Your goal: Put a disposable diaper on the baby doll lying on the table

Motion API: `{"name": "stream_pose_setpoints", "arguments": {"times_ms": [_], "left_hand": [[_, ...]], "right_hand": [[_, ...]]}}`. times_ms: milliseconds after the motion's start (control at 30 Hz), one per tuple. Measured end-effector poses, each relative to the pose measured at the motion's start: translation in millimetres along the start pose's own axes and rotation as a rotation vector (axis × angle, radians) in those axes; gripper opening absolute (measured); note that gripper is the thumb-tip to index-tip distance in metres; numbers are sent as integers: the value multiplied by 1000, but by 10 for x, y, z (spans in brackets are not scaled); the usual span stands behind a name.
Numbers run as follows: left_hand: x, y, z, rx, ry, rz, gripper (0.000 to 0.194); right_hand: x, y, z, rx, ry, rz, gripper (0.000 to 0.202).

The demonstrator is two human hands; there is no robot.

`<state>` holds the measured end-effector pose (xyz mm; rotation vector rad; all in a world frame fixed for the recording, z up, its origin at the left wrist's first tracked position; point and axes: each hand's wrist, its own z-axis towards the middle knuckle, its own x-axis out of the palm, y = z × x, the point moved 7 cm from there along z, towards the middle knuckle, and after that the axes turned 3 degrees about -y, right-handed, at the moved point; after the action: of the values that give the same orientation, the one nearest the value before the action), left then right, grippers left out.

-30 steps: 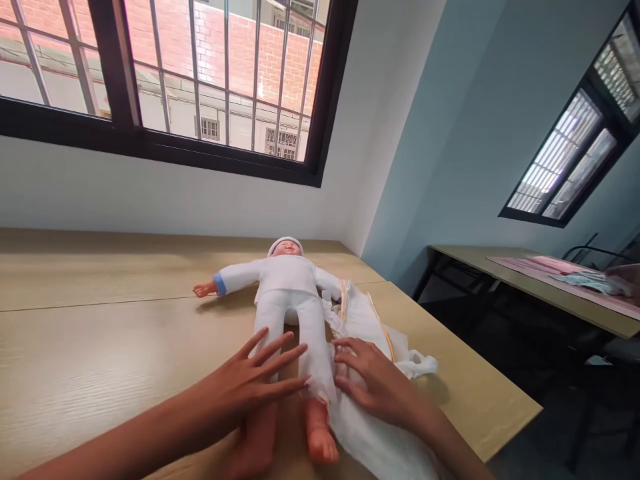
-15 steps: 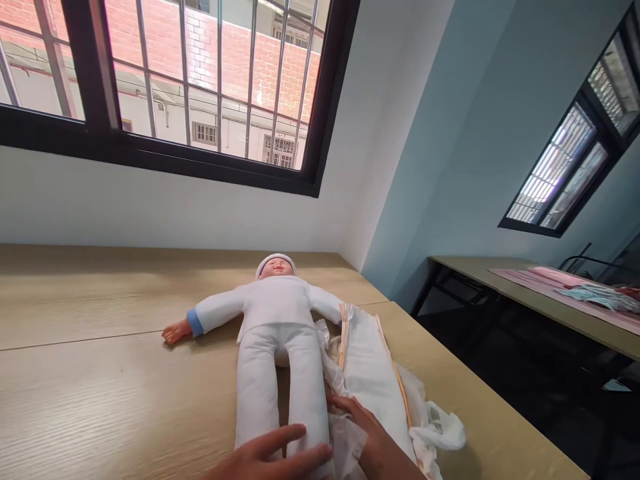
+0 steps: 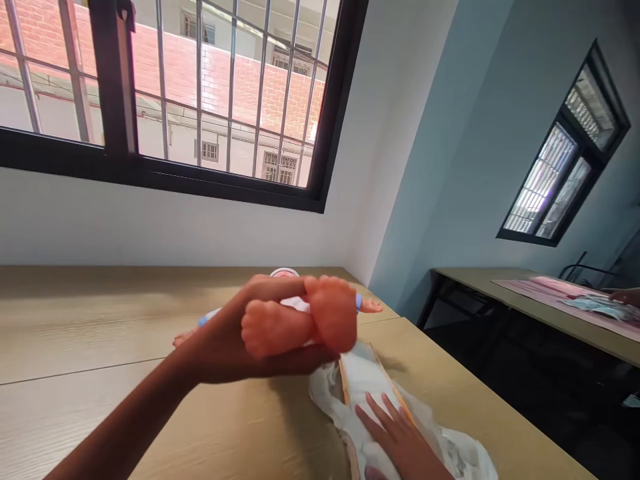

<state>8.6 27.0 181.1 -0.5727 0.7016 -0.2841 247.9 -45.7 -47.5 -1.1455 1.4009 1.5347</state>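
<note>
My left hand (image 3: pixel 250 333) is wrapped round the lower legs of a baby doll (image 3: pixel 333 313), holding both bare feet up toward me. Behind the raised feet, most of the doll's white-clothed body is hidden; the top of its capped head and its two hands with blue cuffs show on the table. To the right lies an unfolded white diaper (image 3: pixel 363 367) with orange-edged sides, on crumpled translucent plastic (image 3: pixel 465 453). My right hand (image 3: pixel 395 433) rests on the diaper with its fingers spread.
The wooden table (image 3: pixel 75 333) meets a white wall under a barred window (image 3: pixel 215 87). At the right stands another table (image 3: pixel 465 287) with a pink mat (image 3: pixel 530 290) and light blue cloth-like items (image 3: pixel 600 307). A person's hand (image 3: pixel 627 297) shows at the far right edge.
My left hand has taken hold of the doll's legs and lifted them. My right hand has moved from beside the doll's leg onto the diaper. The view has tilted up slightly.
</note>
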Motion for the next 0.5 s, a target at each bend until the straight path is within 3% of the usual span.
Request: {"name": "stream_pose_setpoints", "arguments": {"times_ms": [100,200,367,500], "left_hand": [[-202,65,-37,-21,-65,-34,26],[-282,73,-74,-52,-103,-81,29],[-179,-12,-98,-30,-32,-159,21],[-61,2,-117,-49,31,-203,15]], "right_hand": [[51,209,84,-64,-22,43,65],[96,442,270,-113,-40,57,64],[103,968,664,-177,-16,52,69],[-70,1323,869,-273,-136,67,55]]}}
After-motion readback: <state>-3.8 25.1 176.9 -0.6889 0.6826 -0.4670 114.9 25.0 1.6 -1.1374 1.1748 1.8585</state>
